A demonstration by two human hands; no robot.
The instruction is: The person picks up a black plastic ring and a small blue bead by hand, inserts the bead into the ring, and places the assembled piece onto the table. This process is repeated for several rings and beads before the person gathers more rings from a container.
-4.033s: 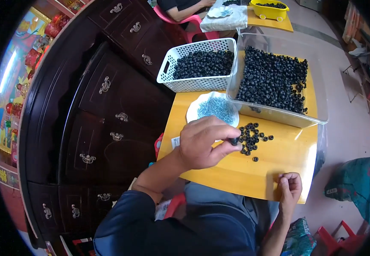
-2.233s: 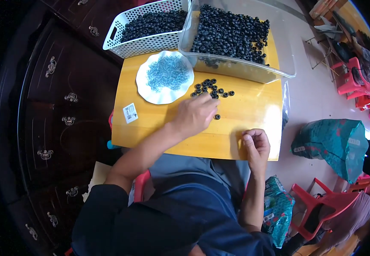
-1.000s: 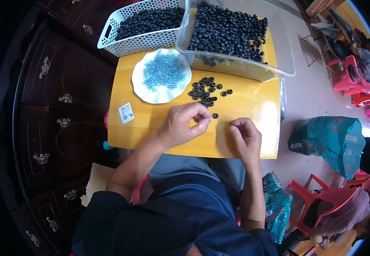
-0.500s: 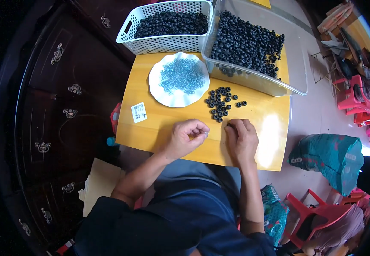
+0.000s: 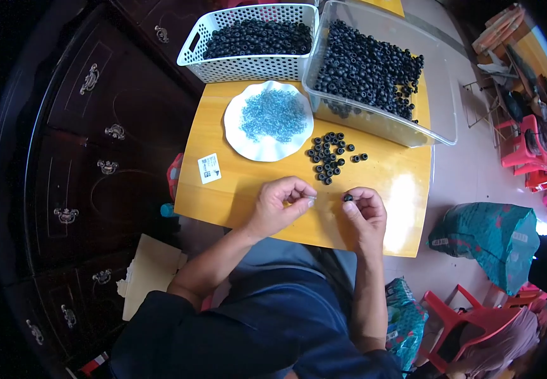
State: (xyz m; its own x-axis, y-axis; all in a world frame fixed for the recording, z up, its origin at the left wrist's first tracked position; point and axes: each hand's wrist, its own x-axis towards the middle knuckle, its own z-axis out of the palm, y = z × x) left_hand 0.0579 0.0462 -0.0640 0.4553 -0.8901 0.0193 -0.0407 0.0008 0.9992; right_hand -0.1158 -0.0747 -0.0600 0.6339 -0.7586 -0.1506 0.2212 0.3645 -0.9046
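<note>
My left hand (image 5: 284,205) is closed in a pinch over the front of the yellow table, with a small pale, clear piece just showing at its fingertips. To its right, my right hand (image 5: 366,216) pinches a black ring-shaped part (image 5: 348,198) between thumb and fingers, slightly apart from the left hand. Just beyond the hands lies a loose group of black ring-shaped parts (image 5: 329,158), with a few set off to the right. A white scalloped plate (image 5: 233,140) farther back holds a heap of small clear bluish pieces (image 5: 273,115).
At the back stand a white perforated basket (image 5: 248,68) and a clear plastic bin (image 5: 374,129), both holding many black parts. A white label card (image 5: 209,168) lies on the table's left. Dark drawers (image 5: 106,120) line the left; a teal bag (image 5: 485,237) and red chairs (image 5: 469,319) are at right.
My right hand has lifted off the table near the black parts and turned, now showing a black ring-shaped part in its fingers. My left hand keeps its pinch. The view has shifted slightly.
</note>
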